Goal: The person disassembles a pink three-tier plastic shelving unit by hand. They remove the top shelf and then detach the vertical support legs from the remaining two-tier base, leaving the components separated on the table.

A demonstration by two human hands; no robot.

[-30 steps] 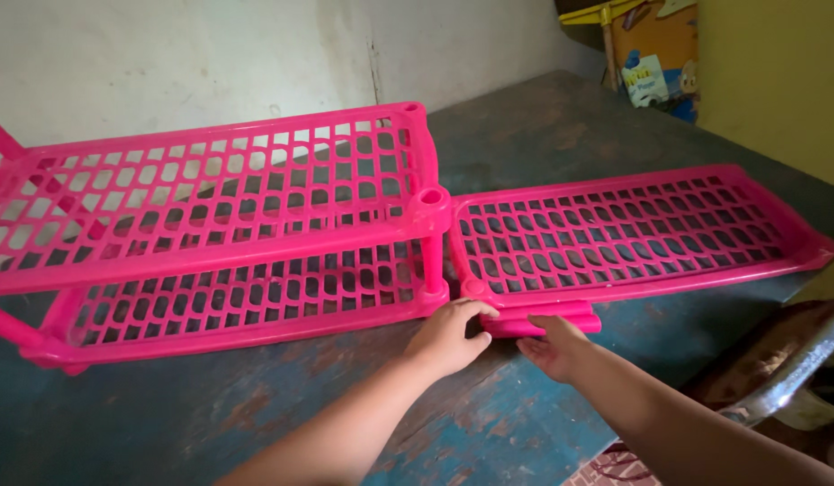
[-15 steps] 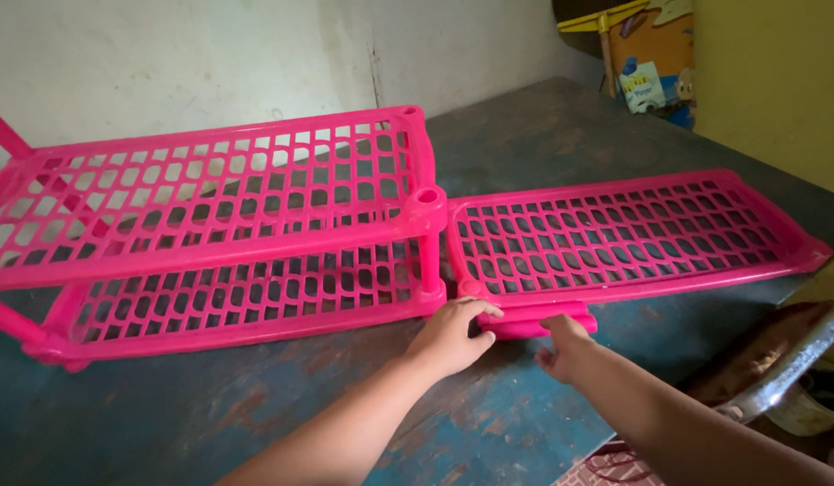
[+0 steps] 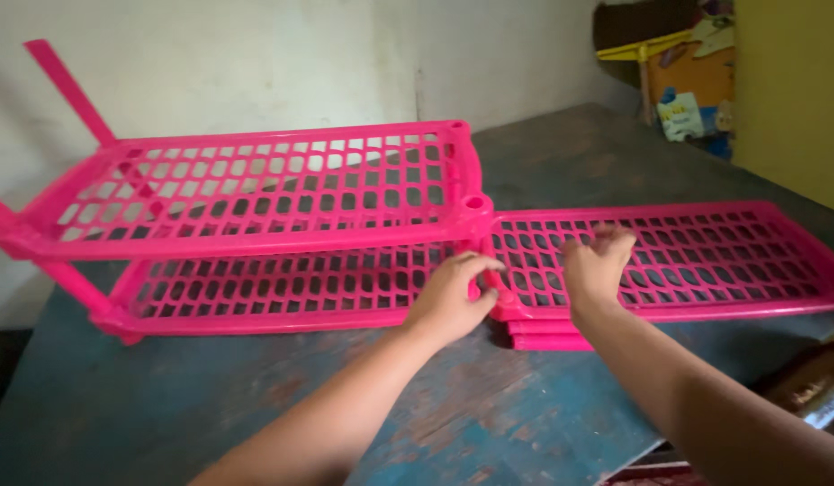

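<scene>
The left hand (image 3: 453,301) curls its fingers around the near right corner post of the pink two-tier rack (image 3: 255,225), gripping where the rack meets the loose shelf (image 3: 669,256). The right hand (image 3: 597,265) lies on the near left part of that shelf, fingers bent and pressed down on the grid; whether they hook through the holes cannot be told. The shelf lies flat on the blue-grey table (image 3: 210,405), just right of the rack and touching it at the corner, its long axis running left to right across the view. The rack stretches leftward from the hands, its long axis likewise side to side, with posts sticking up at its far left end. Short pink tubes (image 3: 547,335) lie under the shelf's near edge, beneath the right wrist.
</scene>
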